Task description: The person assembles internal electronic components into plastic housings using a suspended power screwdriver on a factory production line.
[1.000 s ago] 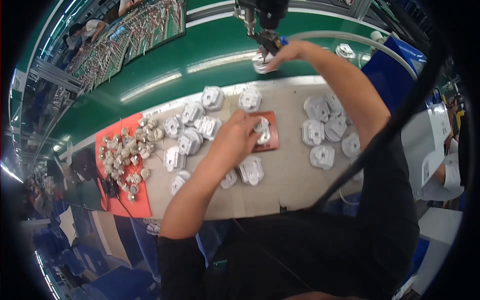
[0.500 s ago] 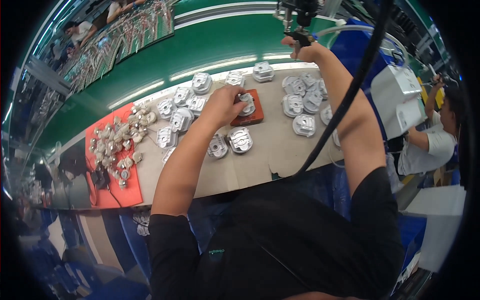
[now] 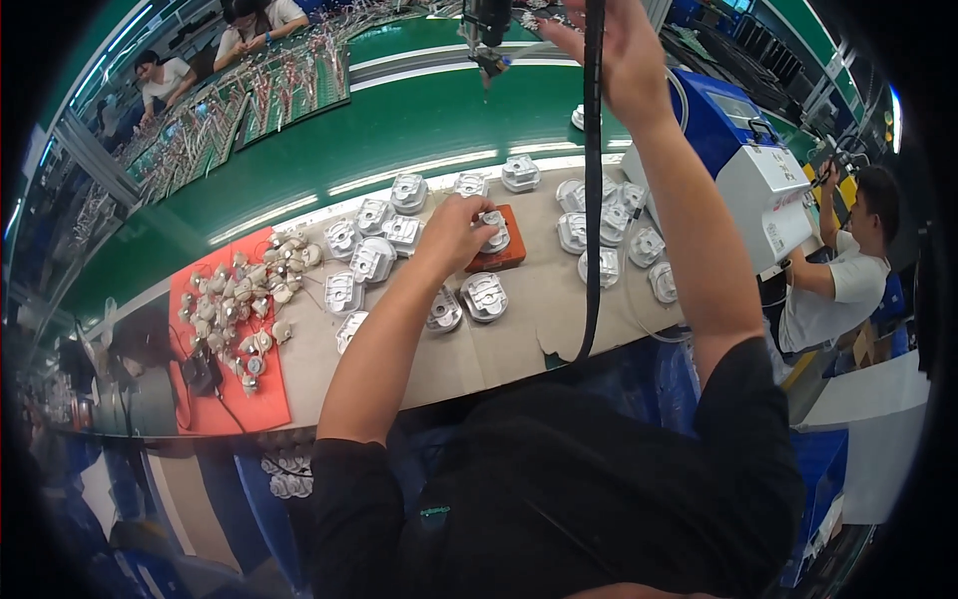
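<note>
Now, at the orange block [image 3: 513,254]: judging by pose, steadying a white housing [image 3: 495,236] within a round of work with the hanging tool [image 3: 489,22].
White housing: atop the orange block, towards the far side of the tabletop [image 3: 539,309], between the left group [image 3: 373,260] and right group [image 3: 572,232] of similar pieces.
Left hand [image 3: 459,237]: clamped by the fingers on the left side of the white housing.
Right hand [image 3: 629,65]: raised, fingers apart, apparently empty; partly masked by the black cable [image 3: 593,200]; to the right of the hanging tool, not touching.
Next move: probably calling for a check of the seating, then a lift straight off the block without tilting; completeness of fastening impossible to tell.
Red sheet [image 3: 261,411]: flat, without walls; bearing a loose heap of small beige motors [image 3: 237,292].
Wire trays [image 3: 299,124], upper left: dark-edged, crowded with red and white wires.
Blue box [image 3: 830,461], lower right: contents unreadable.
White pieces [image 3: 289,479], below the tabletop: clustered beside blue material; cannot tell whether inside a bin.
</note>
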A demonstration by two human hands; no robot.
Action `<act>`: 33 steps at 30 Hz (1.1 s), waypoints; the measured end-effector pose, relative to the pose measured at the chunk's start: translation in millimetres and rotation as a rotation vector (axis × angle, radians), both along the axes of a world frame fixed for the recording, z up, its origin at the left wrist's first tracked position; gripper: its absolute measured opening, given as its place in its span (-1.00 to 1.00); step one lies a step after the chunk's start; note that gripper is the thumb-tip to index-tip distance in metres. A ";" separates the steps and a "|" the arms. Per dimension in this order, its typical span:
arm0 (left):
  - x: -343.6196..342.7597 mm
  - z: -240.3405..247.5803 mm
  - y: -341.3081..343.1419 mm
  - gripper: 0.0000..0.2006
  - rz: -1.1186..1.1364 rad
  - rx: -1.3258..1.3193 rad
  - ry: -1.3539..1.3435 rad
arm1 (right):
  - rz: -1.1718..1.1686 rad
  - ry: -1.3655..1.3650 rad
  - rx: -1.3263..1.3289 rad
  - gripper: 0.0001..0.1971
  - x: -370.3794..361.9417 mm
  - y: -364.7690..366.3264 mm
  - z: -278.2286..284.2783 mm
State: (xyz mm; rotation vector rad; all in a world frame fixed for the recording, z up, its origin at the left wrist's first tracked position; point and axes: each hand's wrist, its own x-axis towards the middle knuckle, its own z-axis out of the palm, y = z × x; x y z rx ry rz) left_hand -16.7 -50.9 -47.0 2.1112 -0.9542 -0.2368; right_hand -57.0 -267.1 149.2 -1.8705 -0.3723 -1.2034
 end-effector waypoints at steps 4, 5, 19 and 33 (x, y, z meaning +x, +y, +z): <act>-12.8 3.1 -14.1 -0.70 0.070 -0.007 -0.068 | -0.063 -0.088 0.069 0.06 83.8 -7.6 15.7; -15.8 4.4 -11.5 -0.70 0.086 0.005 -0.062 | -0.127 0.045 0.030 0.07 82.2 3.3 28.7; -20.3 -1.1 -28.6 -0.69 0.186 -0.014 0.006 | 0.051 -0.153 0.261 -0.61 60.9 27.6 21.5; -14.2 -8.2 -25.4 -0.68 0.147 -0.071 0.078 | 0.155 -0.042 0.356 -0.67 7.1 35.7 -57.1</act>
